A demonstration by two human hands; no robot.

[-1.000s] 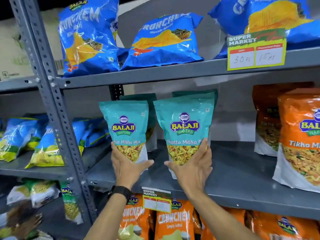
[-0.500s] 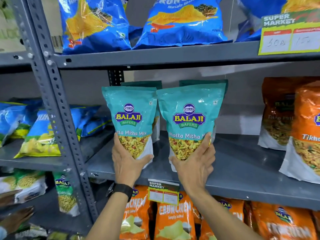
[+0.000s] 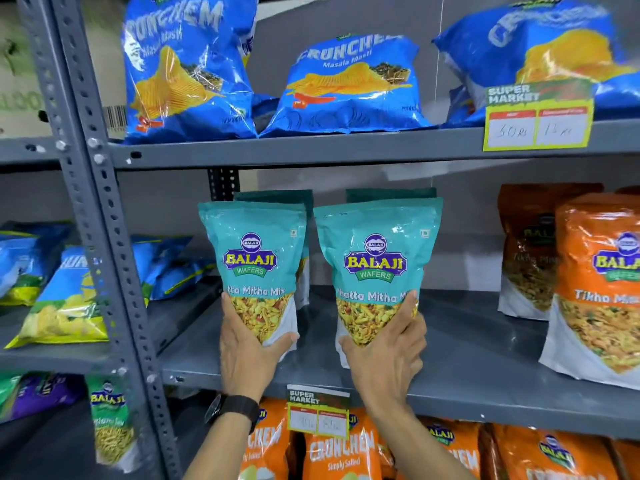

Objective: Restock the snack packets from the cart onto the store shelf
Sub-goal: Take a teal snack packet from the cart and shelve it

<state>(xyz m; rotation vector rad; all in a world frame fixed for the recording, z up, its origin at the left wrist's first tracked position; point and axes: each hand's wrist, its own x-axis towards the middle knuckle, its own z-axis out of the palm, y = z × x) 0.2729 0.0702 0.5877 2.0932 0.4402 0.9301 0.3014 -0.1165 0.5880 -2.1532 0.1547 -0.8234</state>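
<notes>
On the middle shelf [image 3: 467, 362]: we hold two teal Khatta Mitha packets upright, side by side.
Left hand [image 3: 247, 355] grips the left packet [image 3: 254, 265] at its base, right hand [image 3: 388, 358] grips the right packet [image 3: 375, 268]; both stand at the shelf front, more teal packets behind, orange packets [image 3: 602, 292] right.

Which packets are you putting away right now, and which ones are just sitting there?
In the job:
- left teal packet, held by the left hand
- right teal packet, held by the right hand
- middle shelf

Just sitting there:
- blue chip bags above
- orange packets to the right
- price tag
</notes>
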